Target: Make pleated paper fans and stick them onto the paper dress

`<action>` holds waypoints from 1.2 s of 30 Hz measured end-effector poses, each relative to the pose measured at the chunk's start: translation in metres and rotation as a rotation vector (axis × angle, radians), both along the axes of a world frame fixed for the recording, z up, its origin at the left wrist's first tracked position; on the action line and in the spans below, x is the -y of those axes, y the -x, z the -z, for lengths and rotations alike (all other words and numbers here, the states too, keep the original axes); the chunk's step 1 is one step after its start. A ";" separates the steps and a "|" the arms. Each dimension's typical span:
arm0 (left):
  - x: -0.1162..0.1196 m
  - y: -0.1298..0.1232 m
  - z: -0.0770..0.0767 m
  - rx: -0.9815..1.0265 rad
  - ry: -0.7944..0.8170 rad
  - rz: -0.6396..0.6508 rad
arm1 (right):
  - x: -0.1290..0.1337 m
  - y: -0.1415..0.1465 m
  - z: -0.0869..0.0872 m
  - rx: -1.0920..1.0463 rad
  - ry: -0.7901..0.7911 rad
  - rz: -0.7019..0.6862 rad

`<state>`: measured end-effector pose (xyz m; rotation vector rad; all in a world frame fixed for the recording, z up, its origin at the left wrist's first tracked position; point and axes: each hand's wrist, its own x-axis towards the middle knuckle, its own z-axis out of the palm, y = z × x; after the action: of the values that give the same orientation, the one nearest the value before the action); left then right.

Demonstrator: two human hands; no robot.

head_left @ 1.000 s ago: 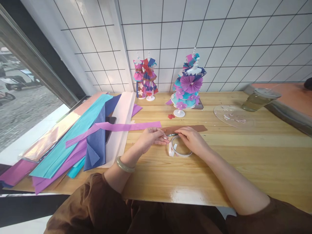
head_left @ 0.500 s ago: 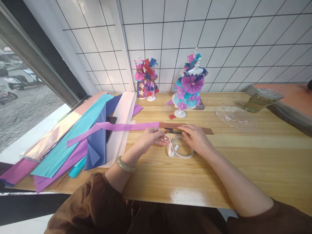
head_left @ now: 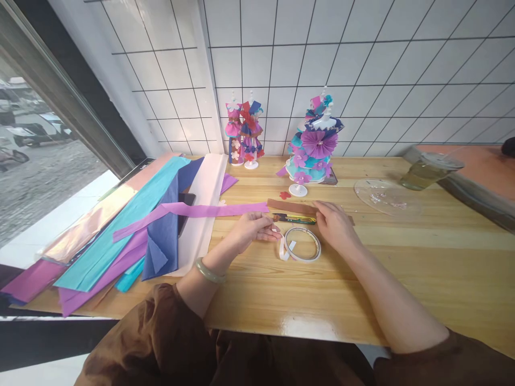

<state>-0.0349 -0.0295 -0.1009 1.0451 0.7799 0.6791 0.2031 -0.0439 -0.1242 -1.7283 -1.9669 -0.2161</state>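
Observation:
My left hand [head_left: 255, 230] has thumb and forefinger pinched on a small brown piece [head_left: 276, 217], with the other fingers loosely curled. My right hand [head_left: 336, 225] is over the right part of a flat brown paper strip [head_left: 292, 206], its thumb and fingertips closed at the strip's edge. Between the hands lie yellow-and-black thread snips [head_left: 298, 219]. Nearer me is a roll of white tape [head_left: 318, 252], its loose end curling beside my left fingertips. A long purple paper strip [head_left: 225, 209] runs leftward from near the brown strip's left end.
Folded crepe paper in turquoise [head_left: 120, 230], navy [head_left: 163, 241] and pale pink [head_left: 201, 220] is piled at left, partly over a phone [head_left: 187, 214]. Small paper dresses on stands [head_left: 319, 142] are by the wall. A clear plate [head_left: 362, 187] and a cup [head_left: 430, 171] are at right.
My right hand has slid right, off the thread snips, which now show whole. A small gap now shows between the purple and brown strips. My left hand keeps its pinch.

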 end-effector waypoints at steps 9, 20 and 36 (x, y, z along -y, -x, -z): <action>-0.001 0.000 0.001 0.029 -0.005 -0.002 | -0.005 0.010 0.006 0.054 0.150 -0.232; -0.001 0.002 0.001 0.071 -0.007 0.020 | 0.007 0.014 -0.011 -0.307 0.155 -0.184; 0.000 0.005 -0.002 0.150 -0.034 0.063 | 0.022 0.006 -0.039 -0.610 0.484 -0.181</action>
<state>-0.0396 -0.0292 -0.0994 1.0333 0.6049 0.7099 0.1969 -0.0654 -0.0852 -1.6030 -1.7625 0.8174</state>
